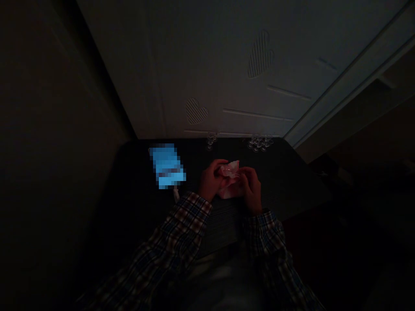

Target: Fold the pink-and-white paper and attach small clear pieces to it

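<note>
Both hands meet over the dark table, around a crumpled pinkish-white packet (pixel 231 190) that looks like thin plastic or paper. My left hand (pixel 211 179) grips its left side with curled fingers. On the opposite side, my right hand (pixel 252 188) pinches the upper right edge between thumb and fingers. The packet's top is bunched up and shiny, and its lower part spreads out under the fingers. What it contains, if anything, cannot be made out in the dim light.
A lit phone (pixel 167 166), screen blurred, lies left of my hands with a white cable plug (pixel 176 194) at its lower end. Several small clear pieces (pixel 259 142) stand at the table's back edge, with a smaller clear cluster (pixel 211 140) further left. A pale panel (pixel 223 65) rises behind.
</note>
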Demonstrator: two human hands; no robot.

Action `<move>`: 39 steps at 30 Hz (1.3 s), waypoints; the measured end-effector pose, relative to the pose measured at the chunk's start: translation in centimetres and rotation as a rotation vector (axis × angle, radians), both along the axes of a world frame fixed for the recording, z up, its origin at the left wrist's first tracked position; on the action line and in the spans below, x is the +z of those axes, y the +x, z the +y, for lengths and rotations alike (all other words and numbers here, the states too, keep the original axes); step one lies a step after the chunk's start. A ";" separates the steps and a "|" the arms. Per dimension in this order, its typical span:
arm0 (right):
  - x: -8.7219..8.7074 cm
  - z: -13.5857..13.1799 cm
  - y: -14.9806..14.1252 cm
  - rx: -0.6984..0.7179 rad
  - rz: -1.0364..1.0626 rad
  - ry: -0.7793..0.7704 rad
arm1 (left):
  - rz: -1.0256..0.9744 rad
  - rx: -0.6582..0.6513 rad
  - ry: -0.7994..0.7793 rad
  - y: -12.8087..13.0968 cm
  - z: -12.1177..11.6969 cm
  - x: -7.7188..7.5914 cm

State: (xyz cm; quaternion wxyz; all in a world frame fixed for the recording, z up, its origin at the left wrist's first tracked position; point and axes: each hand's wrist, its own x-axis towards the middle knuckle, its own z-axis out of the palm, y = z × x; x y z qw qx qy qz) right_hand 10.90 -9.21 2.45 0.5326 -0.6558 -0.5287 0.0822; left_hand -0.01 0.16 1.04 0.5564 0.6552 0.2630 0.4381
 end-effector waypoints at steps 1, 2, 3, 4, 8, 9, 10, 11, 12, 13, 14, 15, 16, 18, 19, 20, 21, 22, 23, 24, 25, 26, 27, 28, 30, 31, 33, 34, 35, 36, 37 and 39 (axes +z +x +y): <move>0.0 0.0 0.0 0.004 0.005 0.000 | 0.008 0.007 0.013 -0.1 0.0 0.1; 0.0 0.0 -0.1 0.012 0.010 -0.001 | 0.017 0.022 0.030 -0.1 0.0 0.1; 0.0 -0.1 -0.1 0.025 0.015 -0.003 | 0.028 0.041 0.048 -0.2 0.0 0.2; 0.1 -0.1 -0.2 0.043 0.020 -0.008 | 0.044 0.063 0.065 -0.3 0.0 0.2; 0.2 -0.3 -0.3 0.090 0.037 -0.028 | 0.123 0.127 0.098 -0.5 0.1 0.4; 0.2 -0.3 -0.3 0.089 0.043 -0.030 | 0.135 0.134 0.102 -0.5 0.1 0.5; 0.2 -0.3 -0.3 0.088 0.047 -0.031 | 0.141 0.142 0.103 -0.5 0.1 0.5; 0.2 -0.3 -0.3 0.084 0.051 -0.032 | 0.141 0.151 0.099 -0.5 0.2 0.5; 0.2 -0.3 -0.3 0.079 0.052 -0.032 | 0.139 0.163 0.095 -0.5 0.2 0.5; 0.2 -0.3 -0.3 0.073 0.053 -0.032 | 0.137 0.174 0.089 -0.5 0.1 0.6; 0.2 -0.3 -0.2 0.064 0.054 -0.030 | 0.131 0.183 0.085 -0.5 0.1 0.6; 0.1 -0.3 -0.2 0.051 0.054 -0.025 | 0.126 0.185 0.082 -0.5 0.1 0.7; 0.1 -0.2 -0.2 0.038 0.054 -0.021 | 0.123 0.178 0.084 -0.5 0.0 0.7; 0.1 -0.2 -0.1 0.021 0.051 -0.015 | 0.115 0.153 0.095 -0.5 -0.1 0.8; 0.1 -0.2 -0.1 0.015 0.047 -0.014 | 0.111 0.138 0.102 -0.5 -0.1 0.9; 0.0 -0.2 0.0 0.010 0.041 -0.013 | 0.108 0.124 0.109 -0.6 -0.1 0.9; 0.0 -0.2 0.1 0.004 0.035 -0.011 | 0.105 0.111 0.114 -0.6 -0.2 0.9; 0.0 -0.1 0.1 -0.005 0.032 -0.007 | 0.102 0.096 0.120 -0.6 -0.2 0.9; -0.1 -0.1 0.1 -0.016 0.030 -0.002 | 0.100 0.080 0.126 -0.6 -0.2 0.9; -0.1 -0.1 0.2 -0.026 0.032 0.003 | 0.098 0.063 0.131 -0.6 -0.2 0.9; -0.1 -0.1 0.2 -0.032 0.035 0.006 | 0.093 0.048 0.134 -0.6 -0.3 0.9; -0.1 -0.1 0.1 -0.034 0.042 0.008 | 0.087 0.033 0.134 -0.6 -0.3 0.9; -0.1 -0.1 0.1 -0.029 0.050 0.008 | 0.079 0.021 0.129 -0.6 -0.3 0.9; -0.1 -0.1 0.0 -0.019 0.058 0.006 | 0.069 0.016 0.119 -0.6 -0.2 0.9; 0.0 -0.1 -0.2 0.013 0.075 -0.001 | 0.046 0.015 0.094 -0.6 -0.2 1.0; 0.1 -0.1 -0.2 0.029 0.079 -0.006 | 0.035 0.016 0.085 -0.6 -0.2 1.0; 0.2 -0.1 -0.3 0.055 0.077 -0.018 | 0.011 0.019 0.071 -0.5 -0.2 1.0; 0.2 -0.1 -0.4 0.061 0.073 -0.026 | -0.004 0.019 0.066 -0.5 -0.2 0.9; 0.2 -0.1 -0.4 0.061 0.067 -0.032 | -0.021 0.022 0.058 -0.4 -0.3 0.9; 0.2 -0.1 -0.4 0.057 0.063 -0.037 | -0.037 0.024 0.047 -0.4 -0.3 0.9; 0.2 -0.1 -0.3 0.051 0.060 -0.041 | -0.052 0.024 0.033 -0.3 -0.3 0.8; 0.2 -0.1 -0.3 0.037 0.057 -0.042 | -0.072 0.019 0.003 -0.2 -0.3 0.8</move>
